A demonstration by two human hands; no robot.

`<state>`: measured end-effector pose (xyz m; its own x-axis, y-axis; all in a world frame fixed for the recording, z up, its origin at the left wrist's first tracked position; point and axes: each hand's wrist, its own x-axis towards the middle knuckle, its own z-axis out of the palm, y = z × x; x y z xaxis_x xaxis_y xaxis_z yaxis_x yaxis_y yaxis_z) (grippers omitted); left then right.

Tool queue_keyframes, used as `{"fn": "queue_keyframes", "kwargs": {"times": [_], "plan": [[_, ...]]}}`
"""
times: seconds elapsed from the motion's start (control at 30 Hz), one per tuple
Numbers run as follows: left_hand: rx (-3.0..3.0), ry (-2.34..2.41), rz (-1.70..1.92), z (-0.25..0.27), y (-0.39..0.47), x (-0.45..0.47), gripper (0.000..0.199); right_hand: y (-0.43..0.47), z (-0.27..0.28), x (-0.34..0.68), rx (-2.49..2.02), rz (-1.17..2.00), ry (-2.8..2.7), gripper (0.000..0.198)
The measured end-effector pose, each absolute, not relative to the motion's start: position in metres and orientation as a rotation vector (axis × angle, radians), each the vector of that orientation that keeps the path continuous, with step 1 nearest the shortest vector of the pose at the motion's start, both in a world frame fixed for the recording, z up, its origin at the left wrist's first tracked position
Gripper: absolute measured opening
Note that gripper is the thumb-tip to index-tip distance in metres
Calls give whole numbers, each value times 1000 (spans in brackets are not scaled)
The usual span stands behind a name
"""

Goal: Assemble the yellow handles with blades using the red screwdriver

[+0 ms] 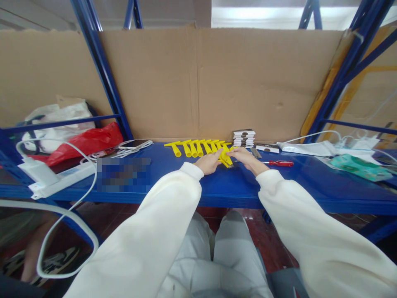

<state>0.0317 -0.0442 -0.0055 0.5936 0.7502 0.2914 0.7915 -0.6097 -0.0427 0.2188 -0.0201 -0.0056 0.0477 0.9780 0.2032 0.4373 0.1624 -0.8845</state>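
Observation:
My left hand (211, 162) is closed around a yellow scraper (226, 159) with a T-shaped head, held just above the blue shelf top. My right hand (247, 159) pinches the same scraper from the other side; its fingertips are partly hidden. Behind them, a row of several like yellow scrapers (192, 149) lies with the round handles toward me. Beyond my right hand stands a stack of small white boxes (244, 138). A red-handled screwdriver (281, 163) lies beside my right wrist, its shaft partly covered by it.
A cardboard sheet (248, 82) closes off the back between blue posts. On the left are a phone (134, 144), a red bag (88, 142) and a white power strip (65, 178) with cables. A green packet (359, 167) lies at the right. Someone's leg shows at lower left.

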Motion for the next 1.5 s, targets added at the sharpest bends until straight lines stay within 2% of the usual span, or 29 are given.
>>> {"fn": "queue_keyframes", "kwargs": {"times": [0.23, 0.5, 0.77, 0.93, 1.07, 1.27, 1.5], "plan": [[-2637, -1301, -354, -6, -44, 32, 59, -23, -5, 218, -1392, 755, -1506, 10], [-2643, -1317, -371, -6, -45, 33, 57, -31, 1, 214, -1401, 766, -1544, 15], [-2686, -1173, -445, -10, -39, 29, 34, -27, -2, 214, -1366, 703, -1558, 19], [-2669, -1183, -418, -6, -43, 30, 34, -23, -1, 218, -1339, 673, -1450, 11], [-2678, -1155, -378, -3, -47, 30, 36, -26, 1, 224, -1356, 810, -1408, 8], [-2703, -1030, -357, -4, -47, 31, 33, -29, 1, 225, -1331, 1056, -1393, 16], [-2682, -986, -396, -10, -43, 32, 40, -21, -6, 230, -1286, 1101, -1390, 19]]}}
